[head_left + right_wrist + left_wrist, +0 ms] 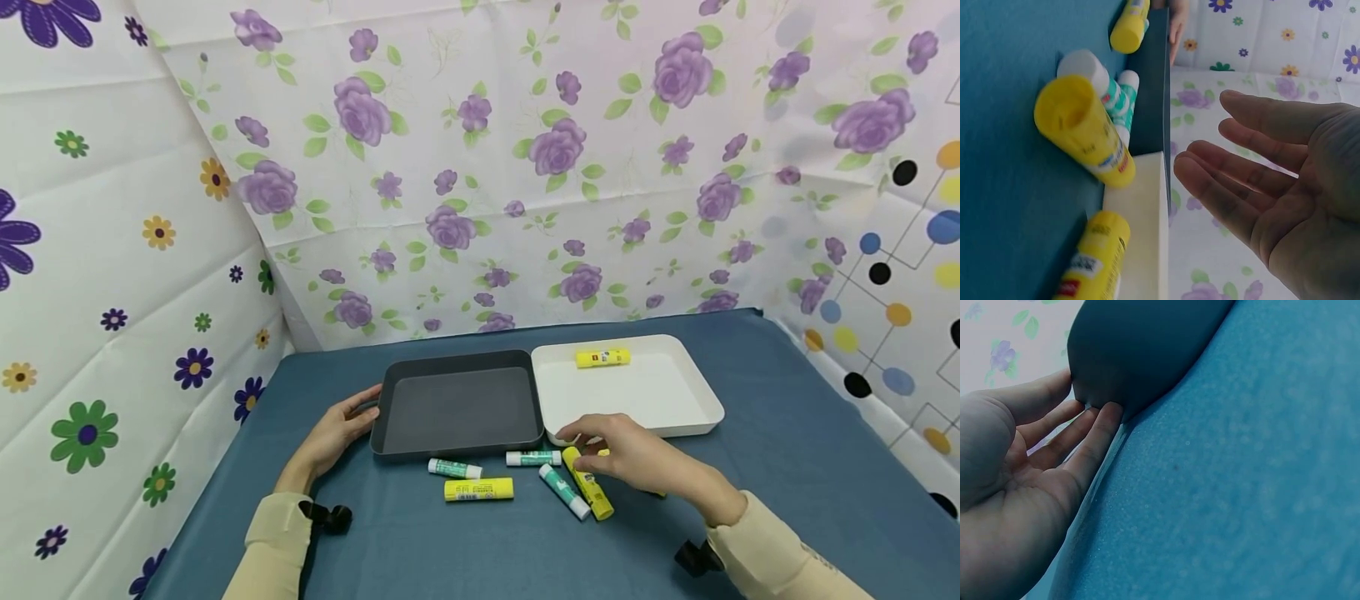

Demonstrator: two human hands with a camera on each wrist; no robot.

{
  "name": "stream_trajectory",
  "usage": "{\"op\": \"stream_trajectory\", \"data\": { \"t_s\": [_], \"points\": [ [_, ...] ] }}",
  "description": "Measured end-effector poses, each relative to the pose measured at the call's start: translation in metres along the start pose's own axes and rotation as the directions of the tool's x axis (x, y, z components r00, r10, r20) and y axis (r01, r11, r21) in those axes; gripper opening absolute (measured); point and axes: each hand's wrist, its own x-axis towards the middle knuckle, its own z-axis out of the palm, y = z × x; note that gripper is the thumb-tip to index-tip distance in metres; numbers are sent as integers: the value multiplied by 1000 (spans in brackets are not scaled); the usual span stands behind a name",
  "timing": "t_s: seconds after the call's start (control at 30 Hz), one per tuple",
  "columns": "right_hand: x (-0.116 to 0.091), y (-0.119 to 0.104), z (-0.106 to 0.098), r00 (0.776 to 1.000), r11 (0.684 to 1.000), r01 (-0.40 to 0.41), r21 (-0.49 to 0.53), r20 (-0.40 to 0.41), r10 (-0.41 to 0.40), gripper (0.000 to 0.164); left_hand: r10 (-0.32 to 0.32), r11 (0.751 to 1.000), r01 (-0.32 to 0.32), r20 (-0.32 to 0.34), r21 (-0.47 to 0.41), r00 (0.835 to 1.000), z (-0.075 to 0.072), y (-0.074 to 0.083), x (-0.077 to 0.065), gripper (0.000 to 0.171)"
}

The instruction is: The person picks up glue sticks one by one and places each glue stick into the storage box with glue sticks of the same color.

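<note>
Seeing left hand (pixel 337 433) at left side of dark gray tray (pixel 461 408), touching its corner with extended fingertips and thumb. Reading that grip as loose, not curled round the tray.

Seeing right hand (pixel 626 450) above the desk (pixel 397 550), near front edge of white tray (pixel 637 396). Reading its grip as relaxed and empty, with clear space between thumb and fingers (plain in the right wrist view).

Nearest to right hand: slanted yellow glue stick (pixel 591 487) on the desk. Also by it: half-hidden yellow glue stick (pixel 1099 250), mostly covered by the hand in head view.

Beside the slanted one: right green-and-white glue stick (pixel 564 492), also slanted. Along dark tray's front: middle green-and-white glue stick (pixel 533 458), left green-and-white glue stick (pixel 455 469), then front yellow glue stick (pixel 478 489) a little nearer the camera. Inside white tray, near back rim: lone yellow glue stick (pixel 602 358). Behind everything: floral backdrop (pixel 450 167).
</note>
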Motion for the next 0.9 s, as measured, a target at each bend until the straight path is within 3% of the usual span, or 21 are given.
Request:
{"op": "stream_trajectory", "data": {
  "t_s": [0.3, 0.63, 0.8, 0.9],
  "points": [
    [1, -2, 16, 997, 995, -39, 93, 75, 32, 42, -7, 1000, 7, -6, 1, 1000, 0, 0, 1, 58],
    [8, -10, 35, 993, 995, -102, -10, 66, 102, 39, 5, 1000, -5, -11, 11, 1000, 1, 0, 0, 57],
    [10, -15, 44, 988, 983, -135, -128, 58, 144, 38, 0, 1000, 0, -5, 1, 1000, 1, 2, -1, 56],
    [11, -17, 49, 991, 972, -104, -209, 61, 119, 39, -4, 1000, 4, -8, 1, 1000, 1, 2, -1, 56]
  ]
}}
